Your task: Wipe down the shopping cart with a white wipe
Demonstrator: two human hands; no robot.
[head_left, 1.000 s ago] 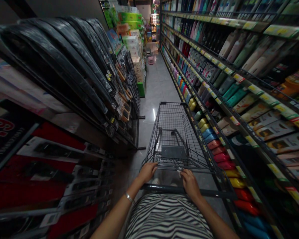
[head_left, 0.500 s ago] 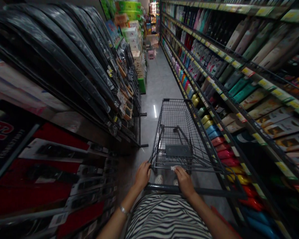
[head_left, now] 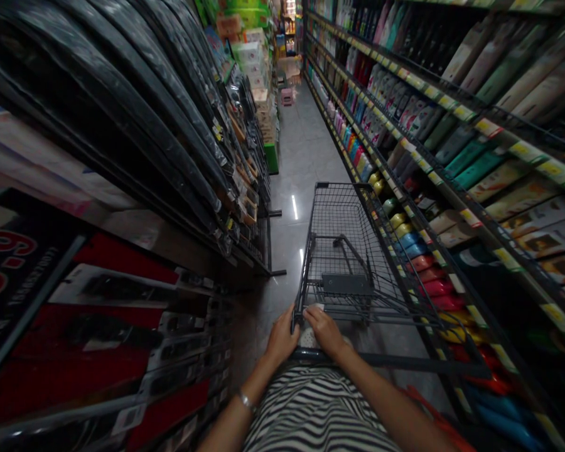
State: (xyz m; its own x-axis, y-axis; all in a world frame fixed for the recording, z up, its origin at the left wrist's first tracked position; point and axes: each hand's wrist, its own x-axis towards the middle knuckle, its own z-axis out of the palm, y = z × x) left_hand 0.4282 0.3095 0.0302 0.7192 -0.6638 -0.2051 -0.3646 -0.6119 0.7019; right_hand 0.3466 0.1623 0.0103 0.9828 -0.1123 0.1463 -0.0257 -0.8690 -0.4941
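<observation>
A dark wire shopping cart point(head_left: 346, 220) stands in front of me, its basket empty and its handle bar point(head_left: 405, 362) running across near my striped shirt. My left hand point(head_left: 282, 336) is closed around the left end of the cart's frame, beside the basket's rear corner. Close to it, my right hand point(head_left: 322, 329) has its fingers bent together over the rear left part of the cart, pinching a small white piece point(head_left: 314, 307) like paper or tissue. A bracelet circles my left wrist.
Tall shelves point(head_left: 442, 100) of bottles line the right side, close to the cart. On the left hang black packaged goods point(head_left: 136, 94) above a red display point(head_left: 103, 320); rack feet point(head_left: 277, 272) jut onto the floor. A pink stool point(head_left: 287, 96) stands farther down the aisle.
My right hand has moved left, close to my left hand, with the white piece. The cart and my left hand appear slightly farther right in view.
</observation>
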